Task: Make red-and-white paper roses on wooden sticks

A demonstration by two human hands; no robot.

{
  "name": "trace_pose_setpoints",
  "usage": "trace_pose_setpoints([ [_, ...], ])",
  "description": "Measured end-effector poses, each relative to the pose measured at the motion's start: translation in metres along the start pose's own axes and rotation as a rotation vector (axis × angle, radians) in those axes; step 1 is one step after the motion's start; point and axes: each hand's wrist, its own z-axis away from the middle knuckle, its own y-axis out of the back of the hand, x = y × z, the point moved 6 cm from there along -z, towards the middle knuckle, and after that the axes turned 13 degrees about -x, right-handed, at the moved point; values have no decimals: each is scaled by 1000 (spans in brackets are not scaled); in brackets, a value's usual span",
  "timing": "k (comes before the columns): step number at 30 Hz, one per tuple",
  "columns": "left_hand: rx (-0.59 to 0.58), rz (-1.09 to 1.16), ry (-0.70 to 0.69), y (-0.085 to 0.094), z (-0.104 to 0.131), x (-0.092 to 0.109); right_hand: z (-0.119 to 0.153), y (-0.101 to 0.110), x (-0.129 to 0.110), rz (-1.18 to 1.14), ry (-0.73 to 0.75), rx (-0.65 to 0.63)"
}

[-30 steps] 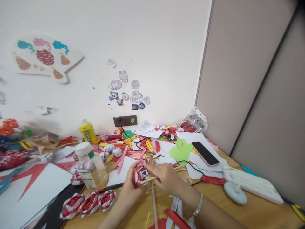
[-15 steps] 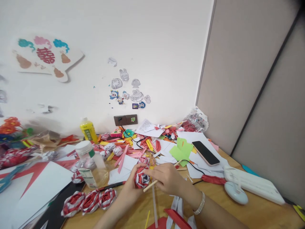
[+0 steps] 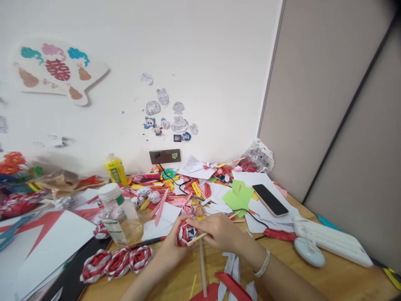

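Near the middle of the desk, my left hand (image 3: 173, 241) is wrapped round a red and white folded-paper ball (image 3: 186, 232) with a dark spot in its face. My right hand (image 3: 219, 230) grips a thin wooden stick (image 3: 196, 239), whose front tip touches the lower right of the ball. The stick's other end shows behind my right hand. Below the hands lies a pale narrow strip (image 3: 203, 269). Folded red strips (image 3: 233, 286) and white strips (image 3: 228, 271) rest nearer the front edge.
Left are a clear jar (image 3: 120, 215), a yellow bottle (image 3: 115, 169) and a row of red and white paper balls (image 3: 118, 263). Paper scraps cover the back. A phone (image 3: 270, 200), a mouse (image 3: 309, 252) and a white power strip (image 3: 332, 242) lie right.
The stick's tip has shifted left and up, from just beside the ball onto its lower edge. My right hand has moved slightly left, uncovering more of the ball's face.
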Motion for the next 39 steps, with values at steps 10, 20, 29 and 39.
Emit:
trace_pose_setpoints([
  [10,-35,24,9,-3,3,11,3,6,-2,-63,13,113],
  [20,83,81,-21,0,-2,0,3,12,-12,100,69,160],
  [29,211,82,-27,1,0,1,-2,3,-29,308,135,140],
  [39,183,35,31,0,1,1,-4,-11,-27,236,129,78],
])
